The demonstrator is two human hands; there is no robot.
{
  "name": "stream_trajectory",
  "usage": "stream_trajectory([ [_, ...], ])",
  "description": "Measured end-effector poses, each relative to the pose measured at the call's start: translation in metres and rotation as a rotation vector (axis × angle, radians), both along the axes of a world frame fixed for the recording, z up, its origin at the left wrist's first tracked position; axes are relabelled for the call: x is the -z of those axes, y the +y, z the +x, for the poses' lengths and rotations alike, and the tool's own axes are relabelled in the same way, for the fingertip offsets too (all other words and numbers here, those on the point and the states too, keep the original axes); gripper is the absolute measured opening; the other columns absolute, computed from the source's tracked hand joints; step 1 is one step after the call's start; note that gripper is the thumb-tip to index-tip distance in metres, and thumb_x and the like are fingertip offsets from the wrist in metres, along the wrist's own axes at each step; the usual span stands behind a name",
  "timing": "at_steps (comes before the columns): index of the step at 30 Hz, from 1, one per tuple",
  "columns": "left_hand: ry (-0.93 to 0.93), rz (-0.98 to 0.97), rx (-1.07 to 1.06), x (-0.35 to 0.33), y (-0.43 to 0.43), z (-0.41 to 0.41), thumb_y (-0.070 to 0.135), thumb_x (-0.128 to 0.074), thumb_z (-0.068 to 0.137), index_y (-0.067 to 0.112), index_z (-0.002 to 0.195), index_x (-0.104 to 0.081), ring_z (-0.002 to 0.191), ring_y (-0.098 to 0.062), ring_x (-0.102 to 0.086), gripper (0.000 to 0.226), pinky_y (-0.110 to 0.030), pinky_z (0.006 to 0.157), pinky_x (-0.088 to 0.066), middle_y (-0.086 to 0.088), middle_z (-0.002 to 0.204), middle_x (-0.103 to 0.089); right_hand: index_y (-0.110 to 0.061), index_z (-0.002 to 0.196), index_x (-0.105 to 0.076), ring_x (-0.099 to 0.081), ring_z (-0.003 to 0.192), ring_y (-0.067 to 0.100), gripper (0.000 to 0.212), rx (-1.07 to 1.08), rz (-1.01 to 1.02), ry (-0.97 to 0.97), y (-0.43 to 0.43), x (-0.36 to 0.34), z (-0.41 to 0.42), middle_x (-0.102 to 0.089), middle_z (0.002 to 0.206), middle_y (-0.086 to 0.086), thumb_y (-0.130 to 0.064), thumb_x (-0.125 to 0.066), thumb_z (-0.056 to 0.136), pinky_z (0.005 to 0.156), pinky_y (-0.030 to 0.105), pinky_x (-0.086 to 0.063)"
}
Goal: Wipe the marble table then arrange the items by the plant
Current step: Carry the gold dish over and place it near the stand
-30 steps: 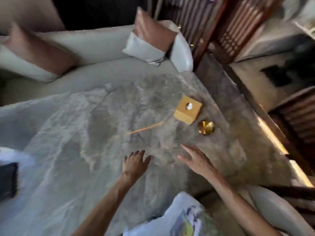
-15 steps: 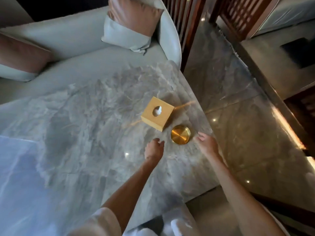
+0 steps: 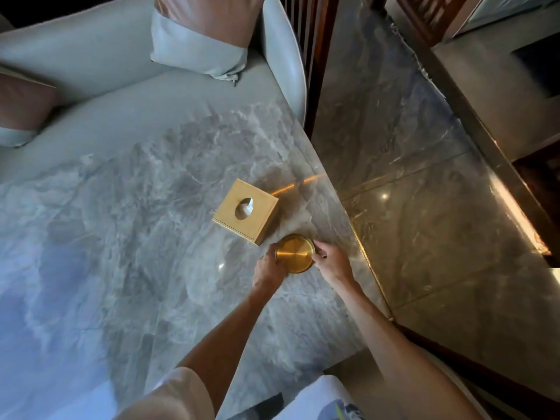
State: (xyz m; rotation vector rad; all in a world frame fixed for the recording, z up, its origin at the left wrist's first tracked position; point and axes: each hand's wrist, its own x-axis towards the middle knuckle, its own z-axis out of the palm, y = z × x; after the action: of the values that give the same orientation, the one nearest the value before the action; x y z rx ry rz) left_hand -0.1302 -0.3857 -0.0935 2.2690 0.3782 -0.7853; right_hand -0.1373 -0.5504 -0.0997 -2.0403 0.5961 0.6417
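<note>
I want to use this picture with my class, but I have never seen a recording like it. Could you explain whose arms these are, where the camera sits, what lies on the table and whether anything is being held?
There is no machine here: the arms belong to a person wearing a wide-angle camera on the head, so the single view looks forward and down, as the person sees it.

The surface is a grey veined marble table, with a pale cushioned sofa behind it and a polished stone floor to the right.

Two things stand on the table: a square golden tissue box with a round hole in its top, and right beside it a round brass-coloured dish.

The left hand and the right hand grasp the dish from opposite sides. Whether it is lifted off the marble cannot be told. No plant or cloth is in view.
</note>
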Motion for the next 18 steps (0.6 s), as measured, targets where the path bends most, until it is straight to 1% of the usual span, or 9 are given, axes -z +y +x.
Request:
stream_trajectory([
  [2,-0.017,-0.013,-0.003,-0.002,0.002,-0.002,0.016,-0.049,0.090,0.020,0.128,-0.047,0.086,-0.037,-0.070,0.038,-0.050,0.075,-0.059,-0.019,0.100,-0.071,-0.018,0.136,-0.054,-0.068,0.103,0.021,0.044,-0.018,0.006,-0.017,0.003,-0.002,-0.001,-0.065,0.127,0.006,-0.011,-0.061,0.092,0.095,0.040,-0.055],
  [4,-0.037,-0.028,-0.025,-0.010,0.007,-0.005,0.017,-0.044,0.092,0.019,0.128,-0.048,0.085,-0.036,-0.070,0.036,-0.050,0.076,-0.059,-0.019,0.098,-0.071,-0.019,0.135,-0.055,-0.069,0.102,0.018,0.044,-0.036,0.008,-0.057,0.010,-0.005,-0.006,-0.068,0.124,0.003,-0.009,-0.060,0.092,0.093,0.038,-0.056],
  [7,-0.037,-0.037,-0.055,-0.030,0.025,-0.017,0.013,-0.042,0.092,0.018,0.128,-0.050,0.085,-0.033,-0.070,0.038,-0.047,0.077,-0.059,-0.017,0.096,-0.072,-0.022,0.133,-0.057,-0.069,0.101,0.014,0.042,-0.047,0.003,-0.099,0.028,-0.016,-0.020,-0.070,0.119,-0.002,-0.012,-0.060,0.092,0.088,0.036,-0.058],
  [9,-0.047,-0.049,-0.089,-0.042,0.048,-0.032,0.010,-0.044,0.090,0.018,0.126,-0.053,0.078,-0.029,-0.071,0.039,-0.042,0.072,-0.060,-0.015,0.087,-0.073,-0.025,0.128,-0.061,-0.070,0.095,0.010,0.038,-0.082,0.004,-0.123,0.047,-0.027,-0.031,-0.073,0.112,-0.006,-0.017,-0.060,0.091,0.085,0.034,-0.059],
  [11,-0.044,-0.086,-0.149,-0.050,0.079,-0.049,0.006,-0.045,0.087,0.017,0.125,-0.055,0.065,-0.028,-0.071,0.041,-0.041,0.064,-0.061,-0.013,0.070,-0.071,-0.026,0.124,-0.064,-0.071,0.091,0.009,0.035,-0.138,0.024,-0.141,0.071,-0.036,-0.040,-0.075,0.105,-0.008,-0.020,-0.061,0.090,0.081,0.037,-0.060],
  [13,-0.022,-0.120,-0.227,-0.056,0.115,-0.066,0.002,-0.045,0.086,0.017,0.128,-0.053,0.058,-0.029,-0.070,0.045,-0.041,0.058,-0.061,-0.016,0.065,-0.070,-0.026,0.121,-0.066,-0.072,0.085,0.011,0.036,-0.207,0.061,-0.148,0.102,-0.042,-0.045,-0.076,0.097,-0.010,-0.016,-0.061,0.088,0.077,0.040,-0.060],
  [15,-0.003,-0.132,-0.322,-0.066,0.151,-0.085,0.001,-0.044,0.086,0.017,0.131,-0.050,0.052,-0.025,-0.067,0.048,-0.034,0.051,-0.058,-0.020,0.068,-0.071,-0.027,0.122,-0.066,-0.071,0.089,0.013,0.038,-0.300,0.083,-0.133,0.139,-0.048,-0.046,-0.076,0.101,-0.009,-0.013,-0.061,0.087,0.079,0.040,-0.060],
  [17,-0.010,-0.148,-0.420,-0.076,0.190,-0.105,0.000,-0.043,0.084,0.017,0.131,-0.050,0.048,-0.019,-0.064,0.051,-0.031,0.053,-0.056,-0.018,0.066,-0.068,-0.027,0.125,-0.064,-0.071,0.097,0.015,0.040,-0.403,0.080,-0.124,0.181,-0.052,-0.048,-0.074,0.110,-0.007,-0.017,-0.062,0.086,0.083,0.039,-0.059],
  [18,-0.024,-0.152,-0.461,-0.082,0.211,-0.116,-0.001,-0.044,0.082,0.017,0.130,-0.051,0.048,-0.019,-0.063,0.052,-0.030,0.056,-0.056,-0.016,0.064,-0.067,-0.028,0.126,-0.063,-0.071,0.096,0.014,0.041,-0.458,0.077,-0.131,0.204,-0.054,-0.050,-0.074,0.108,-0.008,-0.019,-0.061,0.086,0.083,0.038,-0.059],
])
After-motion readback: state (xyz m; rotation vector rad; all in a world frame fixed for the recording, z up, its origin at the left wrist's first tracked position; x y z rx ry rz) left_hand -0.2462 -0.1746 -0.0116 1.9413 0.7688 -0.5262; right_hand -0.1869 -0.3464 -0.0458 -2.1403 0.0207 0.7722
